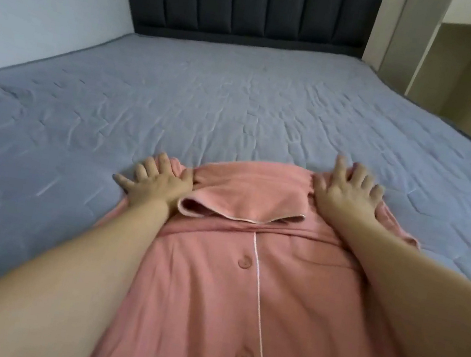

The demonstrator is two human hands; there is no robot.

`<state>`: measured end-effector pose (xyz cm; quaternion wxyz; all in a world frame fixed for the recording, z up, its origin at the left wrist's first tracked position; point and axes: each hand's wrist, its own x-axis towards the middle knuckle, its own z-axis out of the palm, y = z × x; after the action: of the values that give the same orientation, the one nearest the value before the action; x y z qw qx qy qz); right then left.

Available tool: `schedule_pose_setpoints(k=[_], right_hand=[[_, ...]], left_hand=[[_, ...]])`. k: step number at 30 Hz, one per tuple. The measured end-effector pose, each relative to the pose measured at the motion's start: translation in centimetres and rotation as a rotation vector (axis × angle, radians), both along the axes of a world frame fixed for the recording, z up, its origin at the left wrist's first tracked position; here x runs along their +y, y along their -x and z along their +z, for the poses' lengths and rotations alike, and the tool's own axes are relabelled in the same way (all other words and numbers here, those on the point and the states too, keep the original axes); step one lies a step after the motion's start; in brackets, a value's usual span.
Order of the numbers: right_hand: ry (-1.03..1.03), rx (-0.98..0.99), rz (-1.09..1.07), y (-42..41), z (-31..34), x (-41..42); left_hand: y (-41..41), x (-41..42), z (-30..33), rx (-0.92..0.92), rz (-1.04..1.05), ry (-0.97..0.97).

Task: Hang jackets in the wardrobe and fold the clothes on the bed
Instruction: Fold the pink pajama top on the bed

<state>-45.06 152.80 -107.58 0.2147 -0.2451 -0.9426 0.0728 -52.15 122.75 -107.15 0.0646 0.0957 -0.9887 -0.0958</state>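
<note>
Across the bed (pixel 241 101) a pink shirt (pixel 283 311) lies button-side up, left hand (pixel 158 185) and right hand (pixel 347 191) pressing its shoulders with splayed fingers; smoothing looks done, so folding a side inward likely comes next.

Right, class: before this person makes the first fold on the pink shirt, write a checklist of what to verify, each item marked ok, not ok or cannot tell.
1. Pink shirt lies front-up on the bed: ok.
2. Collar flat: not ok, one edge curls up.
3. Left hand on its shoulder: ok, fingers spread.
4. Right hand on its shoulder: ok.
5. Sleeves laid out: cannot tell, arms hide them.
6. Placket buttoned: ok where visible.
</note>
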Motion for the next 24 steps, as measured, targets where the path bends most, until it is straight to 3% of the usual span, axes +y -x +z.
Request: schedule_pose_setpoints(k=[3, 6, 11, 14, 18, 24], right_hand=[[-0.057, -0.160, 0.056, 0.7, -1.6, 0.9], [-0.056, -0.186, 0.053, -0.1, -0.5, 1.0], [0.101, -0.422, 0.116, -4.6, 0.3, -0.2], [0.126, -0.485, 0.121, -10.4, 1.3, -1.5], [0.096, -0.405, 0.147, -20.2, 0.2, -4.9], [0.138, -0.538, 0.118, -32.4, 1.4, -7.3]], left_hand=[[0.9, -0.4, -1.6, -0.026, -0.040, 0.059], [-0.1, -0.5, -0.5, 0.006, -0.061, 0.049], [-5.5, -2.6, -0.2, -0.125, -0.167, 0.058], [-11.2, -4.8, 0.2, -0.200, -0.143, 0.075], [-19.4, -6.9, -0.3, -0.219, -0.131, 0.095], [-29.1, -9.4, 0.2, -0.278, -0.166, 0.144]])
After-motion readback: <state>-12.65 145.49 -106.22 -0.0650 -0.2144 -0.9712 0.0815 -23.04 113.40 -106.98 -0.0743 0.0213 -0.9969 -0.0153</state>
